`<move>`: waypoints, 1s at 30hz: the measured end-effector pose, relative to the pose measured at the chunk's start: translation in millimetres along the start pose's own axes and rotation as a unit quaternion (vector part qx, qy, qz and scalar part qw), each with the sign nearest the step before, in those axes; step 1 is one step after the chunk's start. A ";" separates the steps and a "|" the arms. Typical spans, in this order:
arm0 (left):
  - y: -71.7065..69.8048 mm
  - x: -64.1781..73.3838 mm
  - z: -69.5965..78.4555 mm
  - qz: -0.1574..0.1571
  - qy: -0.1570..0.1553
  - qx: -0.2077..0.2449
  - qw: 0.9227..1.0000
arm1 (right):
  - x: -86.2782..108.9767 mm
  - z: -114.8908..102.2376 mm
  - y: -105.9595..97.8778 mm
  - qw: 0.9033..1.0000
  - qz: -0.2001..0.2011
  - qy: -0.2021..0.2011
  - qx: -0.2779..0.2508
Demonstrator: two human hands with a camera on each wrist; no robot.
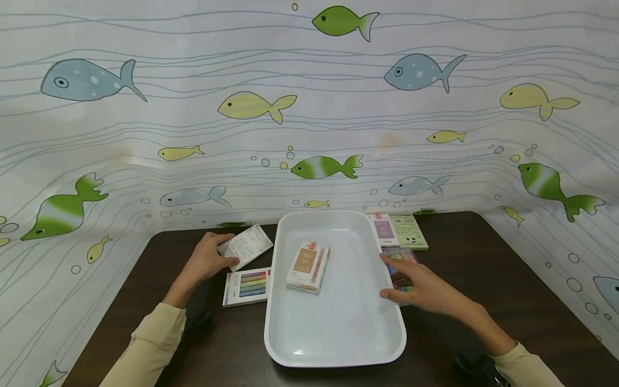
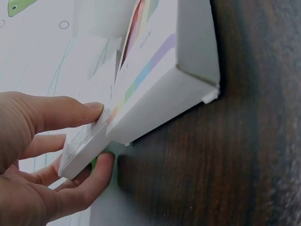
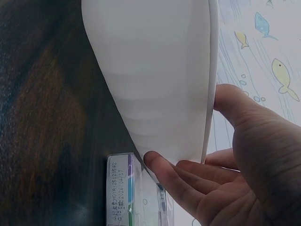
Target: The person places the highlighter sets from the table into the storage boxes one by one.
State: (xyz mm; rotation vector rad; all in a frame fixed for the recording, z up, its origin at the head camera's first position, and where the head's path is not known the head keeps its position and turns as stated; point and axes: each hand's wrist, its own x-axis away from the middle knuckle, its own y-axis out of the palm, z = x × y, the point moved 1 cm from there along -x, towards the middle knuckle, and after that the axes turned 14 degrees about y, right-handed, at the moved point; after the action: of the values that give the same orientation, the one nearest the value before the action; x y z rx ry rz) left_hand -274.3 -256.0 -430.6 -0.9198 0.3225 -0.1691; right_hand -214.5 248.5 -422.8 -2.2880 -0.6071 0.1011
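My left hand [image 1: 209, 257] pinches a thin white box [image 1: 247, 246] with printed text on its face. In the left wrist view its thumb lies on top of the white box [image 2: 87, 136] and fingers reach underneath. My right hand [image 1: 423, 287] holds the right rim of a white tray [image 1: 338, 344]. Seen from the right wrist, the thumb is over the rim and other fingers rest against the tray's outer wall [image 3: 150, 70]. Inside the tray lies a small stack of white boxes with a brown label [image 1: 307, 266].
A white box showing coloured sticks [image 1: 246, 286] lies left of the tray, close to the held box. Right of the tray are a purple-labelled box [image 1: 384, 230], a green box [image 1: 410, 232] and a clear colourful pack [image 3: 120, 188] beside the tray wall. A fish-patterned sheet [image 1: 261, 140] encloses the dark table [image 1: 464, 242].
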 end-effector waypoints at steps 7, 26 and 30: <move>-2.9 3.9 -7.0 0.027 0.006 0.114 0.993 | 0.5 0.1 0.9 1.000 -0.001 0.005 -0.001; -11.0 1.2 -14.1 0.022 -0.027 0.240 0.970 | -0.6 0.6 -0.1 1.000 -0.004 -0.002 -0.017; -11.4 1.1 -16.4 0.020 -0.030 0.242 0.969 | -0.9 1.5 0.3 1.000 -0.006 -0.006 -0.021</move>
State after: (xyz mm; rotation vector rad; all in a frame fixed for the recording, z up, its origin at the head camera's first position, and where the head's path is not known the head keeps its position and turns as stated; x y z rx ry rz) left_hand -278.9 -275.4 -430.9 -0.4324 0.2287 -0.1720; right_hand -215.5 248.9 -424.1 -2.3262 -0.6339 0.0968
